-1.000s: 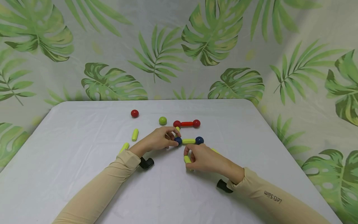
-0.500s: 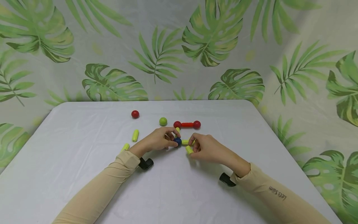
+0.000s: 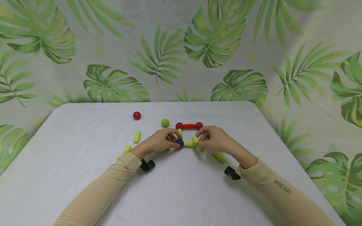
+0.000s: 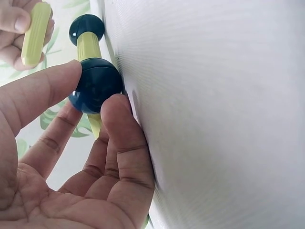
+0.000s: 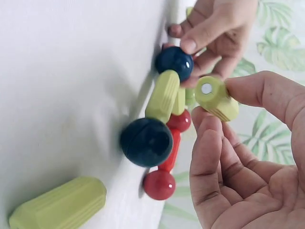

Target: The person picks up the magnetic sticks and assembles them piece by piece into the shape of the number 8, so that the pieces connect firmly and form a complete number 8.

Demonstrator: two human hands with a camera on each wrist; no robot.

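Observation:
Thumb and fingers of my left hand [image 3: 161, 140] pinch a dark blue ball [image 3: 179, 143] on the table. From this ball a yellow-green rod [image 5: 162, 96] leads to a second blue ball [image 5: 147, 142], mostly hidden behind my right hand in the head view. Another yellow-green rod [image 3: 179, 131] runs from the held ball toward a red ball [image 3: 179, 126]. A red rod [image 3: 189, 126] joins that ball to another red ball [image 3: 199, 126]. My right hand [image 3: 217, 139] pinches a loose yellow-green rod [image 5: 217, 99] above the table; its near end shows a round silver disc.
A yellow-green rod [image 3: 219, 157] lies beneath my right wrist. Farther left are a red ball [image 3: 137, 115], a green ball [image 3: 165, 122] and two loose rods, one upright in view [image 3: 137, 137], one [image 3: 127, 148] partly behind my left wrist. A leaf-patterned cloth [image 3: 158, 62] hangs behind the table.
My right hand has moved away from me and slightly right with its rod, from in front of the blue balls to over the right one. The left hand stays on its ball.

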